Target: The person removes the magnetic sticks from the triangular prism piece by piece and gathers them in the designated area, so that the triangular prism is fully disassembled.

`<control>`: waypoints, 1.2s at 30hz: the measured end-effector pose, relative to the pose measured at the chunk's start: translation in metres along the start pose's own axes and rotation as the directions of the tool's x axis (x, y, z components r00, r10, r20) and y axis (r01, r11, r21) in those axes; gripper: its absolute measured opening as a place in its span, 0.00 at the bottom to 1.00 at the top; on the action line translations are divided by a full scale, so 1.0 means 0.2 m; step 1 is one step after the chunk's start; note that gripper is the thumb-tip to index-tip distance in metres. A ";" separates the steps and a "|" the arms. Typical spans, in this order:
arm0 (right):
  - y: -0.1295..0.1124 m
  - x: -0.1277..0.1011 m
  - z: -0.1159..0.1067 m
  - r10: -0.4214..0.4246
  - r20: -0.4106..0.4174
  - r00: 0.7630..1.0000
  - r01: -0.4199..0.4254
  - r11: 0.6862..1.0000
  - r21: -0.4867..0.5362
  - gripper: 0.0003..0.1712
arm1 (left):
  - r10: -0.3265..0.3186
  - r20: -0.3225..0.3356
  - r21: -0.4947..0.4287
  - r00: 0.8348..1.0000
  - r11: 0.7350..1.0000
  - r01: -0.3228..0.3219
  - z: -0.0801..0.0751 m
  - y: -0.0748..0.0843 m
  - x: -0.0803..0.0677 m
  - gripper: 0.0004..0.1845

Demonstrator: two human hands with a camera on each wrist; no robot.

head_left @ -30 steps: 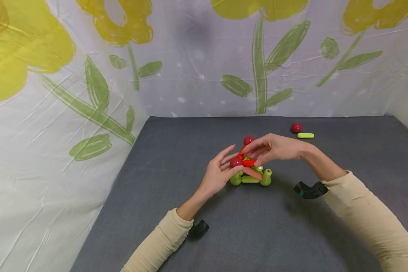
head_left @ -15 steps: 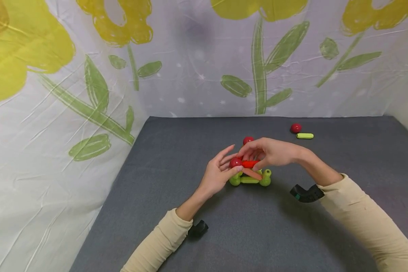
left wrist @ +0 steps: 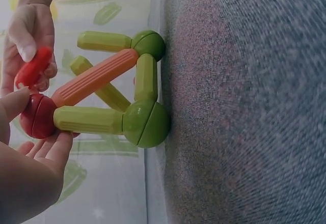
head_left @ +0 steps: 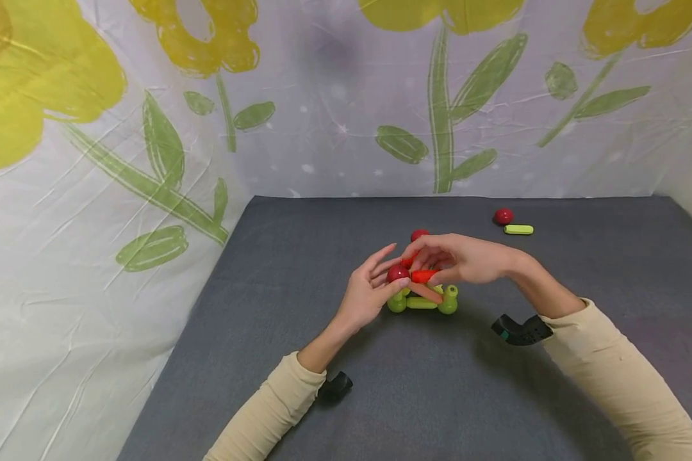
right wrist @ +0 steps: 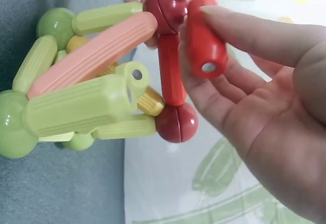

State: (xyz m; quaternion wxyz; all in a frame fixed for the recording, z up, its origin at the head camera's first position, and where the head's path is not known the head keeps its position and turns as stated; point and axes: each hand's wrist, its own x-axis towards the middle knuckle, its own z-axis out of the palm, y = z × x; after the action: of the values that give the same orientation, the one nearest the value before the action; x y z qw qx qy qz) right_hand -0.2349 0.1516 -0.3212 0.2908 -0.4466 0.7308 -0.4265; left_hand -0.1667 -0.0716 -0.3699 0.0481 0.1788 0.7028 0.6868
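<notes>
Magnetic balls and rods form a small frame standing on the grey table. Its base has green balls (left wrist: pixel 147 124) and light green rods; an orange rod (left wrist: pixel 97 77) slants up to a red ball (head_left: pixel 398 274). My left hand (head_left: pixel 362 298) holds that red ball between thumb and fingers. Between thumb and fingers of my right hand (head_left: pixel 474 260) is a short red rod (right wrist: pixel 205 38), one end right by the held ball, its other end showing a metal disc. Another red rod (right wrist: pixel 171 71) links the held ball to a second red ball (right wrist: pixel 177 122).
A loose red ball (head_left: pixel 503 216) and a light green rod (head_left: pixel 518 230) lie toward the back right of the table (head_left: pixel 392 397). Behind and to the left hangs a white cloth (head_left: pixel 323 128) printed with yellow flowers.
My right hand has shifted left and slightly down with the red rod, toward the held red ball. My left hand has stayed nearly still on the ball.
</notes>
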 end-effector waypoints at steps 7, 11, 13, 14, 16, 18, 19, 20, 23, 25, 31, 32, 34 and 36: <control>0.01 -0.05 -0.01 -0.016 -0.039 0.999 0.020 0.994 0.109 0.30 | -0.013 -0.005 0.012 1.000 1.000 0.013 0.00 0.00 0.00 0.34; 0.03 -0.08 -0.02 -0.003 -0.094 0.996 0.018 0.987 0.163 0.32 | -0.010 -0.010 0.019 1.000 1.000 0.011 0.00 0.00 0.00 0.34; 0.03 -0.10 -0.03 0.029 -0.130 0.991 -0.006 0.985 0.174 0.32 | -0.007 -0.013 0.024 1.000 1.000 0.008 0.00 0.01 0.00 0.34; 0.04 -0.11 -0.04 0.053 -0.154 0.987 -0.025 0.984 0.177 0.32 | -0.006 -0.014 0.024 1.000 1.000 0.006 0.00 0.01 0.00 0.34; 0.05 -0.12 -0.04 0.103 -0.203 0.974 -0.069 0.983 0.170 0.30 | -0.003 -0.018 0.029 1.000 1.000 0.003 0.00 0.01 0.00 0.34; 0.05 -0.13 -0.04 0.144 -0.257 0.956 -0.104 0.982 0.160 0.28 | -0.004 -0.021 0.035 1.000 0.999 0.004 0.00 0.01 0.00 0.34; 0.06 -0.14 -0.04 0.160 -0.288 0.944 -0.116 0.980 0.162 0.27 | -0.003 -0.022 0.038 1.000 0.999 0.004 0.00 0.01 0.00 0.34; 0.06 -0.14 -0.04 0.174 -0.313 0.934 -0.124 0.977 0.174 0.26 | -0.003 -0.024 0.041 1.000 0.999 0.004 0.00 0.01 0.00 0.34; 0.09 -0.15 -0.04 0.187 -0.376 0.908 -0.107 0.969 0.223 0.26 | -0.003 -0.029 0.045 1.000 0.999 0.004 0.00 -0.05 0.02 0.34; 0.11 -0.15 -0.05 0.190 -0.408 0.893 -0.080 0.960 0.270 0.24 | -0.001 -0.034 0.043 0.999 0.999 0.002 0.00 -0.08 0.03 0.35; 0.17 -0.18 -0.07 0.225 -0.475 0.851 -0.055 0.937 0.345 0.21 | 0.012 -0.045 0.038 0.999 0.999 -0.010 -0.01 -0.14 0.04 0.35; 0.18 -0.18 -0.07 0.239 -0.485 0.841 -0.068 0.937 0.343 0.22 | 0.014 -0.046 0.040 0.999 0.999 -0.012 -0.01 -0.14 0.04 0.35; 0.21 -0.19 -0.07 0.268 -0.508 0.818 -0.099 0.937 0.335 0.24 | 0.020 -0.047 0.044 0.999 0.999 -0.018 -0.01 -0.14 0.04 0.35; 0.24 -0.20 -0.08 0.301 -0.535 0.789 -0.113 0.928 0.355 0.25 | 0.022 -0.047 0.046 0.999 0.999 -0.020 -0.01 -0.14 0.03 0.35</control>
State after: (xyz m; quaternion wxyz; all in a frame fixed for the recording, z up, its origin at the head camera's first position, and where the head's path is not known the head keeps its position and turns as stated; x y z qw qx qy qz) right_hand -0.2495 0.2045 -0.3545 0.1644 -0.1609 0.7545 -0.6146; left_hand -0.1785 -0.0710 -0.3957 0.0200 0.1709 0.7173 0.6751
